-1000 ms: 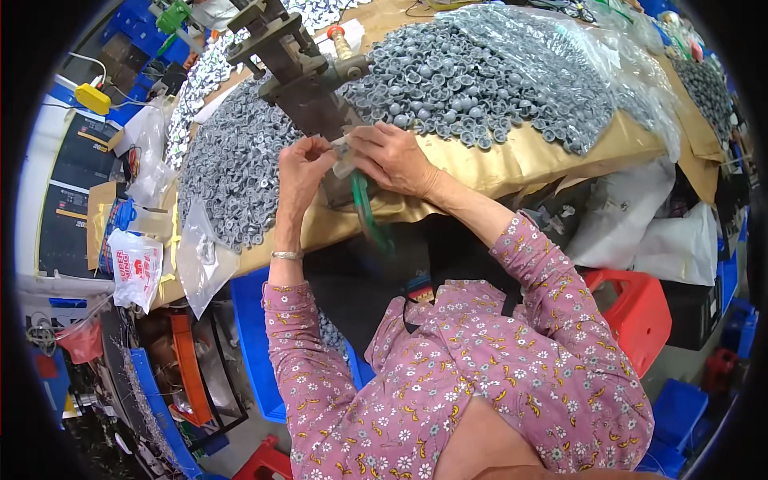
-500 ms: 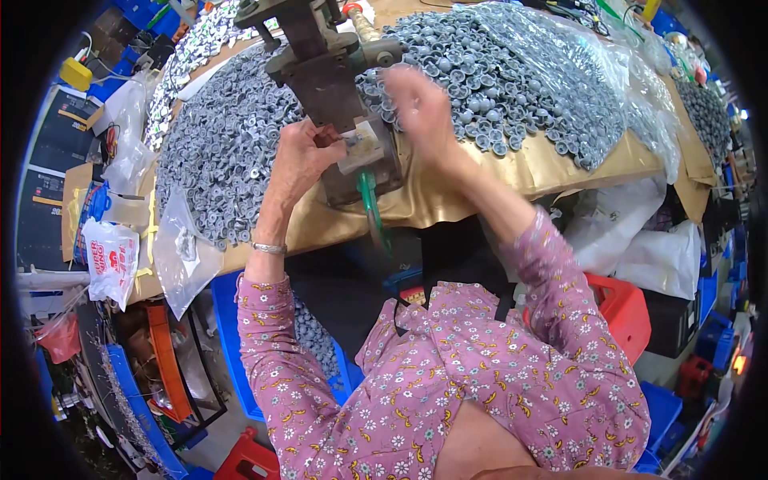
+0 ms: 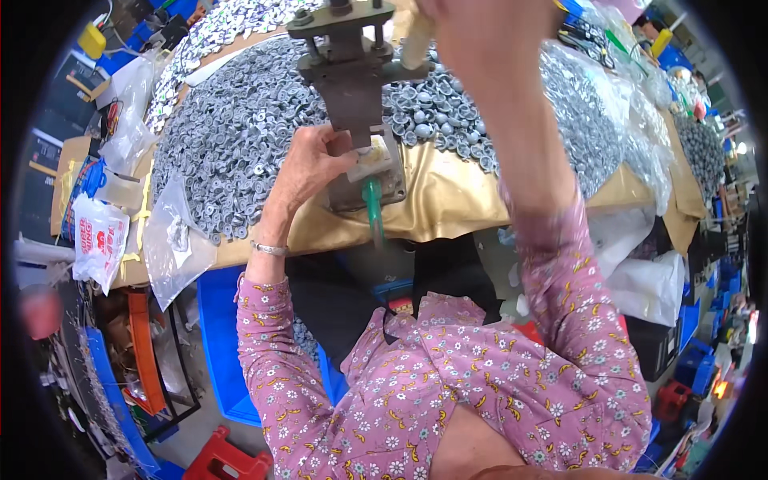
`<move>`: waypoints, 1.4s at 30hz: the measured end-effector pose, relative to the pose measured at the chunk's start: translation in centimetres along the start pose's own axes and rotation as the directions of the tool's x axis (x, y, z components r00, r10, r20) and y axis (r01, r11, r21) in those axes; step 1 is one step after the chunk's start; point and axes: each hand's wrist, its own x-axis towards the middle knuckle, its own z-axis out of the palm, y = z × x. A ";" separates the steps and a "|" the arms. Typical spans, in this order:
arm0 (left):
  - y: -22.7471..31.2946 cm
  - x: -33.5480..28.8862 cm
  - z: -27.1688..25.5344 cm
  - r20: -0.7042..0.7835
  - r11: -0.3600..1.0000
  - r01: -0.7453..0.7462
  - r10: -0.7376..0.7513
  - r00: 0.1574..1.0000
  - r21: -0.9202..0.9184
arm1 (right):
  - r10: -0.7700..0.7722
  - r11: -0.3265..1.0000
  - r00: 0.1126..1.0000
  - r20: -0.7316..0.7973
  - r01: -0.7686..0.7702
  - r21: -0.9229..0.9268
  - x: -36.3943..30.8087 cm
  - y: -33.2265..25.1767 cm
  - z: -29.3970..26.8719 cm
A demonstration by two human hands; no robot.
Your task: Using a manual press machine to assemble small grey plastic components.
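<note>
A dark metal hand press point(image 3: 346, 88) stands at the table's near edge, with a small pale block point(image 3: 373, 160) on its base and a green tube point(image 3: 373, 200) hanging in front. At the block's left side is my left hand point(image 3: 314, 164), thumb and fingers pinched together under the press head; whatever is between them is hidden. My right hand point(image 3: 488, 36) is raised high at the top edge, blurred and partly cut off, closed around the press's pale lever handle point(image 3: 416, 40). Heaps of grey round plastic caps point(image 3: 232, 136) and grey cup-shaped pieces point(image 3: 436, 112) lie around the press.
Gold-coloured sheeting point(image 3: 448, 192) covers the table's front. Clear plastic point(image 3: 632, 120) lies over the heap at right. White printed pieces point(image 3: 216, 32) are piled at the back left. A blue bin point(image 3: 224, 344) and a red stool point(image 3: 224, 460) stand below.
My right hand has gone up from beside the press to the lever handle, which now leans the other way. My left hand stays pinched at the block. The view has shifted slightly.
</note>
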 end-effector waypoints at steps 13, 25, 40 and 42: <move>-0.6 -1.8 -1.0 -0.099 0.996 0.032 -0.039 0.994 -0.078 | 0.205 0.604 0.976 -0.072 -0.185 -0.775 -4.5 12.1 -12.5; -0.9 -18.3 -6.6 -0.383 0.880 0.373 -0.249 0.890 0.294 | 0.661 -0.015 0.741 0.117 0.169 -0.985 -20.1 8.7 -8.3; -3.9 -10.5 -1.2 -0.467 0.852 0.262 -0.024 0.884 0.452 | 0.544 0.269 0.750 0.376 0.269 -0.925 -20.5 6.6 -8.9; -4.3 -10.9 -1.1 -0.512 0.840 0.106 0.220 0.830 0.532 | 0.531 0.280 0.793 0.298 0.168 -0.945 -20.9 7.2 -8.5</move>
